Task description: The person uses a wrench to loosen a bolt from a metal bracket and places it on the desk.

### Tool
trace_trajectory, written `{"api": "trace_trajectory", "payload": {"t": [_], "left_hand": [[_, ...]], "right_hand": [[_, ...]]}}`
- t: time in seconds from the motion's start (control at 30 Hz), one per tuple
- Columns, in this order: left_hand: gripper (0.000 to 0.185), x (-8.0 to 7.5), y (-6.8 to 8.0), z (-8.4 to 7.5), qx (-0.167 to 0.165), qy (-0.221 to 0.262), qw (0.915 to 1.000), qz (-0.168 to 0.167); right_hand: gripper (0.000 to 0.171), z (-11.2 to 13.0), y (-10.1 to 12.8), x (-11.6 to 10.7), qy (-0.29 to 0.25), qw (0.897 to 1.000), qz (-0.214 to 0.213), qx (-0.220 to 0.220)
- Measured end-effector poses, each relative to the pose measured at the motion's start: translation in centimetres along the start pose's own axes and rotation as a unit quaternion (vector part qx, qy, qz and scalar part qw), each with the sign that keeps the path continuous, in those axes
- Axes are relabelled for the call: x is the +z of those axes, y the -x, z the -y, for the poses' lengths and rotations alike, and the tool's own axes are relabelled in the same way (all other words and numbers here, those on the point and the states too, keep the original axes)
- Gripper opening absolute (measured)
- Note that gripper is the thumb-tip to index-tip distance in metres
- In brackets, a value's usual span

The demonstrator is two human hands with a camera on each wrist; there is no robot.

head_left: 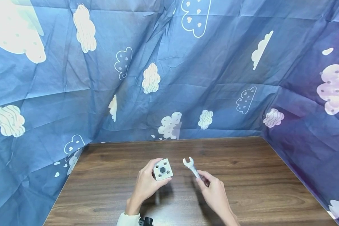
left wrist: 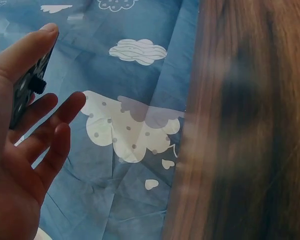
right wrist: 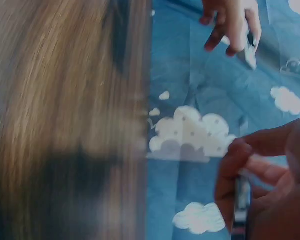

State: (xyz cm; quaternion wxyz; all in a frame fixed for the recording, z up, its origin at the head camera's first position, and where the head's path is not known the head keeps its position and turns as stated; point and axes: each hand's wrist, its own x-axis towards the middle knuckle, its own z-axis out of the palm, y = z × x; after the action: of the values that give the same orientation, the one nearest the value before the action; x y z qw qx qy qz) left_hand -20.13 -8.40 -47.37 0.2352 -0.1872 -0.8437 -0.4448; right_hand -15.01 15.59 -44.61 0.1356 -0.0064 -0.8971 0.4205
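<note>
A dark brown wooden counter (head_left: 243, 188) fills six o'clock; blue cloud-printed cloth (head_left: 186, 78) drapes behind it from nine through three o'clock.

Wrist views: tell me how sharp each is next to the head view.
Head view: sharp, block and wrench crisp, soft shadows on the table. Left wrist view: wood streaked with blur. Right wrist view: blurred throughout, dim, wrench handle barely readable.

Both hands are raised side by side — left hand (head_left: 147, 185) fingers curled, right hand (head_left: 214, 191) fingers pinching.
</note>
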Motion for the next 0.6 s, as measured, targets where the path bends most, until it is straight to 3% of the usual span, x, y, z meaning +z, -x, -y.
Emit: {"api": "trace_trajectory", "payload": {"t": [0.17,0.27,0.37,0.6], "left_hand": [[0.075,-0.1,0.0,-0.2,0.013,0.014,0.9998,0.012],[0.075,0.1,0.0,-0.4,0.017,0.021,0.9994,0.020],[0.075,0.2,0.0,-0.5,0.019,0.025,0.9992,0.026],[0.075,0.3,0.0,-0.6,0.021,0.028,0.9991,0.025]], "right_hand": [[0.042,-1.8,-0.2,0.0,-0.032,0.994,0.059,0.086],[0.040,-2.9,-0.1,0.3,-0.035,0.992,0.071,0.101],[0.038,-3.9,-0.1,0.7,0.003,0.993,0.063,0.100],[0.036,-5.2,-0.2,1.3,0.128,0.990,0.049,0.037]]}}
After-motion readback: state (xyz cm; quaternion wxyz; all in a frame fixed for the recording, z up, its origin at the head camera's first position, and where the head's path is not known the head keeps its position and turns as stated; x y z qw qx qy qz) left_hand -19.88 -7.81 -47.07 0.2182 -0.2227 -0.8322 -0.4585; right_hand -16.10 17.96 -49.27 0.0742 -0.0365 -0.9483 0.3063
